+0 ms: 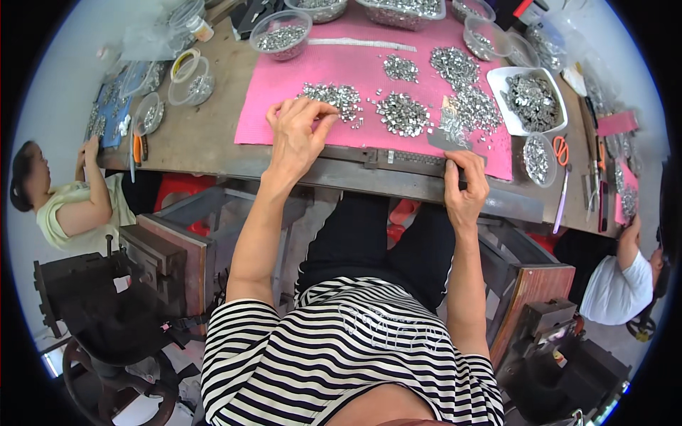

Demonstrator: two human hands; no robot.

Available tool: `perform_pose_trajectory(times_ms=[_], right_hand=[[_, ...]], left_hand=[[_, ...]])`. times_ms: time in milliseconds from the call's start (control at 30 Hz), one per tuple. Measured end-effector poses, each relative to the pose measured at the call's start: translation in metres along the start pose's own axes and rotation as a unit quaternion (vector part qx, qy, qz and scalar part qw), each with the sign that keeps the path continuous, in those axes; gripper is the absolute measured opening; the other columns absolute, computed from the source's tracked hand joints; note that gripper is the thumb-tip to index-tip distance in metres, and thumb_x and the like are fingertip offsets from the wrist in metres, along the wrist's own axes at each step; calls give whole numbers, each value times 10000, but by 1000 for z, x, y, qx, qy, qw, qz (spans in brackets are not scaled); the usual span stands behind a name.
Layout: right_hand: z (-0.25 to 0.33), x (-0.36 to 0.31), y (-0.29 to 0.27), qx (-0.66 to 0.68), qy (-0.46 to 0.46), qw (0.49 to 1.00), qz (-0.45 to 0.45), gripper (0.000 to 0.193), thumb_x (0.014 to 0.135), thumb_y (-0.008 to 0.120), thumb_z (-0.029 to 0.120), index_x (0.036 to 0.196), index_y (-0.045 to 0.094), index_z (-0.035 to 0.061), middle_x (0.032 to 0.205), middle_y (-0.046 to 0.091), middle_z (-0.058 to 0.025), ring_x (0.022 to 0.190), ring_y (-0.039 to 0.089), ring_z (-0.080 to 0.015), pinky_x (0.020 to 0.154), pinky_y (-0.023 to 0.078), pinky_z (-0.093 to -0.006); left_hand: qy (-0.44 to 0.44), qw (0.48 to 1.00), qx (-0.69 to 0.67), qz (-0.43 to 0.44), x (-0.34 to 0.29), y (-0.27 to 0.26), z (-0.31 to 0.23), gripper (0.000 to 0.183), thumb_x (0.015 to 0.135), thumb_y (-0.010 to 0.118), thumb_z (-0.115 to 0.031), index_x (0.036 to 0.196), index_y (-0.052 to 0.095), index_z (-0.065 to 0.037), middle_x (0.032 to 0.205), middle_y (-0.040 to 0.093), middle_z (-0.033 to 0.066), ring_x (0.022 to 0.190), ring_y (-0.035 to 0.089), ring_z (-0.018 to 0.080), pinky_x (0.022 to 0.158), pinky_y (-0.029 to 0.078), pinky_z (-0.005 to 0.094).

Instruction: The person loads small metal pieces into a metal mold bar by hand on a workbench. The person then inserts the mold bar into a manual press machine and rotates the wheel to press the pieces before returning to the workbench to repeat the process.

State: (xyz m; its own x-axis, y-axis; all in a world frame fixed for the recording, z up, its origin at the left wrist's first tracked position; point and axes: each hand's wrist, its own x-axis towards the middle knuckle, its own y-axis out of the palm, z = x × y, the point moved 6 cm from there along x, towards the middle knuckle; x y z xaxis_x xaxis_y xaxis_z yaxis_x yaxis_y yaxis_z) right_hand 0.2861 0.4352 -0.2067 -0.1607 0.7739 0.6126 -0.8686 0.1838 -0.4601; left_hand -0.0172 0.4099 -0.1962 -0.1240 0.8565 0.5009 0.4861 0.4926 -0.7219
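Observation:
My left hand (298, 136) is over the front left of the pink mat (259, 117), beside a pile of small shiny metal pieces (344, 99). Its thumb and forefinger come together; whatever lies between them is too small to make out. At the table's front edge lies a long dark slotted metal bar (412, 157), with one bright piece showing in it. My right hand (467, 188) grips this bar near its right end, fingers on top and thumb at the front. Just behind those fingertips is a thin grey plate (444, 140) with slim silvery pieces on it.
More metal-piece piles (402, 113) dot the mat. A white tray (497, 82) of darker pieces and a clear round tub (540, 160) stand at right, near orange-handled scissors (561, 153). Another tub (282, 34) stands far left. Co-workers sit at the left (78, 206) and right (618, 284).

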Motion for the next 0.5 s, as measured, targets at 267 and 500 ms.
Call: perform_pose_trajectory(times_ms=[267,500], right_hand=[[-1,0,3,-14,-4,1000,3,140,853,683,-55,977,715,4,950,706,-111,945,651,-286,853,513,-382],[-1,1,3,-15,5,1000,-2,141,854,683,-57,977,715,4,949,708,-108,936,654,-282,844,515,-377]], left_hand=[[129,964,-76,220,12,22,-19,79,870,741,-186,939,781,-183,867,638,-8,955,588,200,1045,302,458],[213,920,-87,316,24,36,-24,70,876,739,-198,934,780,-191,913,642,-5,1008,581,204,1030,307,444]])
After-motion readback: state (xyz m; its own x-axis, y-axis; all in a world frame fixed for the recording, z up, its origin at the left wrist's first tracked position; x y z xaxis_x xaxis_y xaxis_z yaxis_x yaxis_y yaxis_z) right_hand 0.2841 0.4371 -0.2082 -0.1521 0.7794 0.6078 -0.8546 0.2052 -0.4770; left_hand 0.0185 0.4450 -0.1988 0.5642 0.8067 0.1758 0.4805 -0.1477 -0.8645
